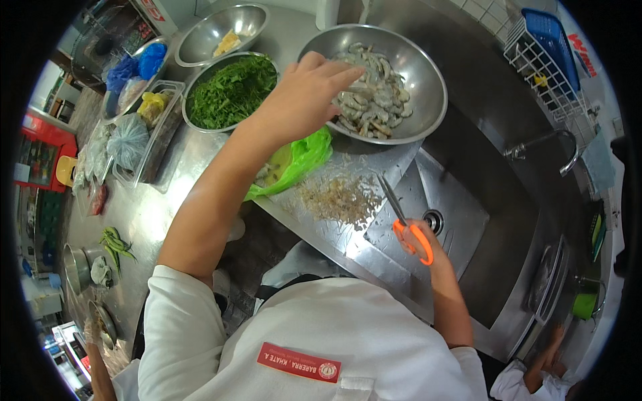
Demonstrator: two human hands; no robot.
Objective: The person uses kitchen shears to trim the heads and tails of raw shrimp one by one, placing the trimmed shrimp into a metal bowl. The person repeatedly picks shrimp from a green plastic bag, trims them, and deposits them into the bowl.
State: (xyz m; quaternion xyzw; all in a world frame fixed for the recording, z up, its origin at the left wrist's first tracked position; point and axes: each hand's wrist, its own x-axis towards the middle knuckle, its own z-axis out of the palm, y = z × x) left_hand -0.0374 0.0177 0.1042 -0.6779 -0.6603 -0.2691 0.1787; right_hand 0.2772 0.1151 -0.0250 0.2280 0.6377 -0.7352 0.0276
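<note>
My left hand point(316, 87) reaches over a large steel bowl point(426, 100) of raw grey shrimp point(378, 105). A greyish shrimp shows by its fingertips; whether they grip it is unclear. My right hand point(421, 238) grips a pair of scissors point(396, 203) by the orange handles, blades pointing away from me and slightly parted. Between the hands, a pile of shrimp trimmings point(343, 198) lies on the wet steel counter at the sink's edge. Partly behind my left forearm is a bright green plastic bag point(308, 155) with a few shrimp in it.
Leafy greens point(230, 90) fill a steel bowl beside another bowl point(183, 50) holding something yellow. Plastic containers point(175, 100), bagged food and green peppers point(115, 243) stand at left. The sink point(466, 200) and tap point(567, 145) are right. Other people's arms point(100, 371) point(541, 358) show at both lower corners.
</note>
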